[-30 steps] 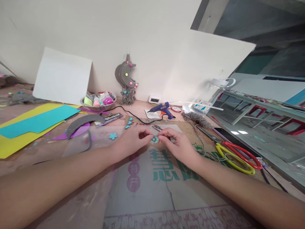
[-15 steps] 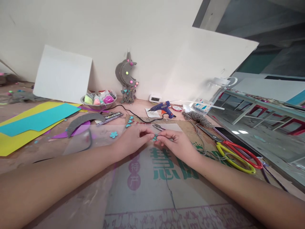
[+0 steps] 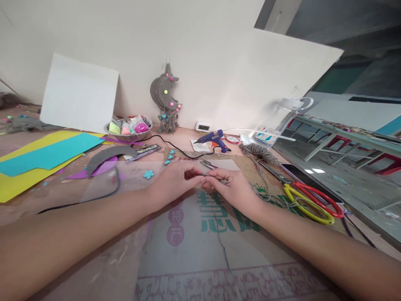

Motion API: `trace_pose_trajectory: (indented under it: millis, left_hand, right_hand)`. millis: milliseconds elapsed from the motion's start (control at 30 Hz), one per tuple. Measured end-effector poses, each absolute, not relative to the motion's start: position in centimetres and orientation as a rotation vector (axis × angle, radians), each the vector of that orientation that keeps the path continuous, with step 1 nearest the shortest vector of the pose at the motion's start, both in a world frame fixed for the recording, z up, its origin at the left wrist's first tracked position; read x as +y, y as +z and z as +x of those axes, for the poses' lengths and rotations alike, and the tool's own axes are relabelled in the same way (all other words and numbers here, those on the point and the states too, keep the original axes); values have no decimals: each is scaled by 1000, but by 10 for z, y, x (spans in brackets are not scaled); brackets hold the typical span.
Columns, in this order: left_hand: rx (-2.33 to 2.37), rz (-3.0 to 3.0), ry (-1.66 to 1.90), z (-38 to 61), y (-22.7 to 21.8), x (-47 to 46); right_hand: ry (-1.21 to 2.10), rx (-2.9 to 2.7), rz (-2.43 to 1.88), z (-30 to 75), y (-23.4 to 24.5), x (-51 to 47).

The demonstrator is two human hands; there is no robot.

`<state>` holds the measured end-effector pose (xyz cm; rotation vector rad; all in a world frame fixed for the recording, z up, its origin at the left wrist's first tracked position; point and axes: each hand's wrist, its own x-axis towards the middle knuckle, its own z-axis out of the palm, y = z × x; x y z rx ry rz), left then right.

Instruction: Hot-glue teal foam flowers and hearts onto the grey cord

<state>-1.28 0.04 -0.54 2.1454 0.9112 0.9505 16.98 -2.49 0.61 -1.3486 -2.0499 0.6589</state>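
Note:
My left hand (image 3: 175, 182) and my right hand (image 3: 233, 188) meet fingertip to fingertip over the plastic sheet. Both are closed, pinching a small teal piece (image 3: 204, 175) that the fingers mostly cover. A thin dark grey thread (image 3: 223, 246) runs down the sheet below the hands; whether it joins the piece is hard to tell. Just beyond the fingertips lie small metal-tipped snips (image 3: 208, 164). Several teal cut-outs (image 3: 169, 156) sit in a row behind my left hand, and a teal flower (image 3: 148, 174) is to its left.
Behind stand a blue glue gun (image 3: 214, 139) and a bowl of bagged clay (image 3: 128, 129). A grey moon ornament (image 3: 166, 94) hangs on the wall. At right are large scissors (image 3: 308, 202), grey yarn (image 3: 258, 154) and a phone (image 3: 313, 182). Coloured sheets (image 3: 53, 154) lie left.
The fingertips have closed tighter together, and the teal piece shows less than before. The whole view has shifted slightly; the other things stay in place.

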Motion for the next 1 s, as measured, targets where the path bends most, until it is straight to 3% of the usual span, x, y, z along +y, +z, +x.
trace_pose_trajectory:
  millis: [300, 1000]
  left_hand:
    - [993, 2211, 996, -14, -9, 3]
    - [922, 2244, 1008, -14, -4, -1]
  right_hand:
    - [586, -2083, -1351, 171, 5, -24]
    - [986, -1896, -1217, 170, 2, -21]
